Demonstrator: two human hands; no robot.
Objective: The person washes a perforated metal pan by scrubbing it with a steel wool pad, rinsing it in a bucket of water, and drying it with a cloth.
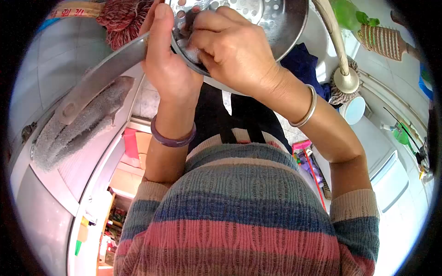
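A shiny metal steamer pan with round holes in its bottom is at the top of the head view, partly cut off by the frame edge. My left hand grips its near left rim, thumb up along the side. A long grey handle with a round hole near its end runs down-left from beside that hand. Inside the pan, my right hand is closed, fingers curled against the inner wall. Whitish, blurred material shows under these fingers, but what they hold is hidden.
A grey cloth hangs at the left. Red-brown mop strands are at upper left. At the right are another mop, a brown hairbrush, a white bucket and a red-handled tool on the floor.
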